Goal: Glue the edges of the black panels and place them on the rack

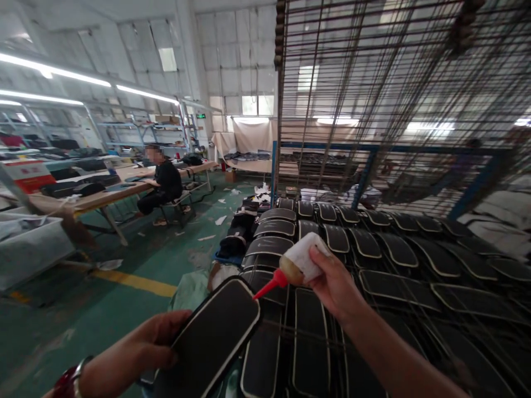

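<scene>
My left hand [160, 340] grips the near left edge of a black padded panel [215, 334], a long piece with rounded corners and a pale line along its rim. The panel is tilted up in front of me. In my right hand [332, 276] is a squeeze bottle [305, 257] with a white wrap and a red pointed nozzle [269, 284]. The nozzle points down to the left, its tip at the panel's far right corner. My right fingers wrap round the bottle; some are hidden behind it.
Rows of similar black panels [311, 337] lie on a rack to the right, below a raised stack of wire grids [357, 77] with a blue frame. A person [164, 179] sits at a long table [99, 196] on the left. Paper scraps [220, 220] litter the green floor.
</scene>
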`<state>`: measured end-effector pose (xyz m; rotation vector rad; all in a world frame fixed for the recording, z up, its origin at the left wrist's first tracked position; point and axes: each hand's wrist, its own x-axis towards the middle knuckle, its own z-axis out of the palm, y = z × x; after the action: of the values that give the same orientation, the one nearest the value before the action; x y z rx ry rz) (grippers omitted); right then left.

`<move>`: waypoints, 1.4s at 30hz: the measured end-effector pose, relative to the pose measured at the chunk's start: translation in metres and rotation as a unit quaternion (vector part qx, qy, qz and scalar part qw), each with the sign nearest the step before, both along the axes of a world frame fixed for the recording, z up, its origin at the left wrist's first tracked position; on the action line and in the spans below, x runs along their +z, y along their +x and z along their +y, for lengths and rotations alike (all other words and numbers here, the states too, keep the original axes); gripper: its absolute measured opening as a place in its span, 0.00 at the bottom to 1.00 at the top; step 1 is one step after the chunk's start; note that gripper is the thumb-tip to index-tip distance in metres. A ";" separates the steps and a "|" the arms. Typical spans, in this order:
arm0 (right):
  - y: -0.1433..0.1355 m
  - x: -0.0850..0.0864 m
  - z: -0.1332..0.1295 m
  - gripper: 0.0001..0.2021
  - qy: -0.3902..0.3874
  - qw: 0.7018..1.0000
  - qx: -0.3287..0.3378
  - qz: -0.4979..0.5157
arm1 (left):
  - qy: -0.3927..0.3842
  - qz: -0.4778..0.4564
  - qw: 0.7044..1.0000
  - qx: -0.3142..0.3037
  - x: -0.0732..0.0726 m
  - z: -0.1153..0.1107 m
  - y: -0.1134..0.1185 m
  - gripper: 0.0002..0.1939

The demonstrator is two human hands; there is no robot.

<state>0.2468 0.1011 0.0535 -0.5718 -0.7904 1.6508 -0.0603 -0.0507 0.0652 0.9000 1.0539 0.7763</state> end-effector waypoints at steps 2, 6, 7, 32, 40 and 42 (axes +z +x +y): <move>0.000 -0.001 -0.002 0.22 0.012 1.000 -0.006 -0.011 | -0.005 0.001 1.000 -0.001 0.000 -0.001 0.000 0.17; 0.002 -0.004 -0.004 0.22 0.020 0.999 -0.012 -0.028 | -0.001 0.013 1.000 0.008 0.000 -0.003 -0.002 0.20; 0.002 -0.005 -0.005 0.22 0.019 0.999 -0.012 -0.031 | 0.000 0.015 1.000 0.009 -0.001 -0.004 -0.003 0.20; 0.000 -0.022 -0.003 0.28 -0.194 0.979 -0.004 0.056 | 0.047 -0.020 0.996 0.067 -0.015 -0.010 0.002 0.22; -0.002 -0.027 -0.002 0.38 -0.269 0.959 -0.022 0.084 | 0.050 -0.057 0.995 0.068 -0.018 -0.007 -0.002 0.24; -0.004 -0.026 -0.001 0.39 -0.266 0.959 -0.024 0.091 | 0.061 -0.069 0.990 0.102 -0.016 -0.006 -0.008 0.25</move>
<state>0.2428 0.1003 0.0272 -0.7882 -0.1853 1.8448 -0.0679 -0.0563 0.0490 0.8373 0.9924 1.0689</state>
